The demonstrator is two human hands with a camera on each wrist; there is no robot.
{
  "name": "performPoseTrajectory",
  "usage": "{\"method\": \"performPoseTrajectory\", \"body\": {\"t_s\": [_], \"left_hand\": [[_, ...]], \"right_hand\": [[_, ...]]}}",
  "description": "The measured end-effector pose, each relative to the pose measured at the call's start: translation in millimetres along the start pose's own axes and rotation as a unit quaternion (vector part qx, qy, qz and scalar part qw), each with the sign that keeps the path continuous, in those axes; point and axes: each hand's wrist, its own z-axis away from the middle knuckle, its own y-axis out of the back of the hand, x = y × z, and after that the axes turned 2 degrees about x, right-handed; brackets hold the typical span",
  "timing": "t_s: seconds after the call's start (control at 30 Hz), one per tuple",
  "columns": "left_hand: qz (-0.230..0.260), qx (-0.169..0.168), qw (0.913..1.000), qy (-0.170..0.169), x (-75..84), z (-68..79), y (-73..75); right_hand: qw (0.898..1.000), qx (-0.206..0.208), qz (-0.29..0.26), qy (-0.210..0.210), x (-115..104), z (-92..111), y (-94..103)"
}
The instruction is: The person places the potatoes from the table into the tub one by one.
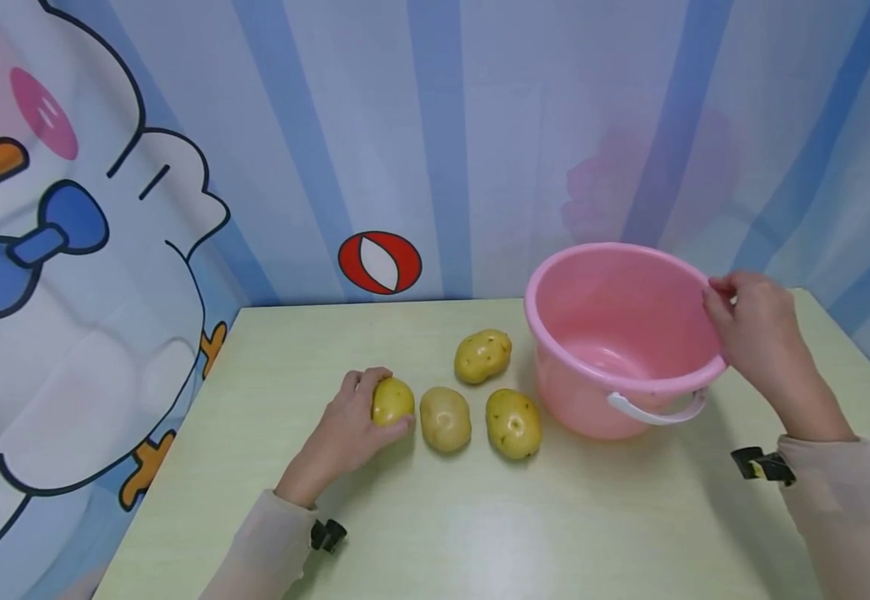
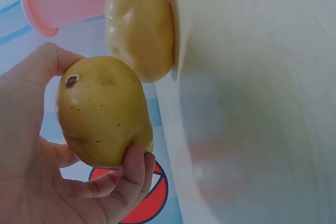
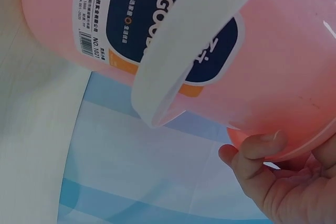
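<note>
Fingers and thumb of my left hand (image 1: 352,429) grip a yellow potato (image 2: 102,111), which has a dark spot near one end. Beside it sits a paler potato (image 1: 446,420). Two more lie toward the bucket: a potato (image 1: 514,424) close to its base and a potato (image 1: 483,356) farther back. My right hand (image 1: 761,342) holds the right rim of the pink bucket (image 1: 570,392), thumb and fingers pinching the edge. Inside, the visible part of the bucket floor is bare. The white handle (image 1: 652,414) hangs down over the front.
A pale wooden table (image 1: 240,500) carries everything. Behind it hangs a blue striped cloth (image 1: 502,150) with a cartoon duck and a red ball print. In the right wrist view, a dark blue and white label (image 3: 142,24) is on the bucket's side.
</note>
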Motion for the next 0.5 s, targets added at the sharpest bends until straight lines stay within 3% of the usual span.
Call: {"method": "performPoseTrajectory", "body": {"t_s": [0.2, 0.5], "left_hand": [[0.013, 0.012, 0.9998, -0.010, 7.5, 0.2, 8.0], [0.034, -0.001, 0.9983, -0.046, 26.6, -6.1, 14.7]], "right_hand": [[1.000, -0.006, -0.001, 0.005, 0, -1, -0.7], [1.000, -0.011, 0.000, 0.003, 1, -2, 0.9]]}}
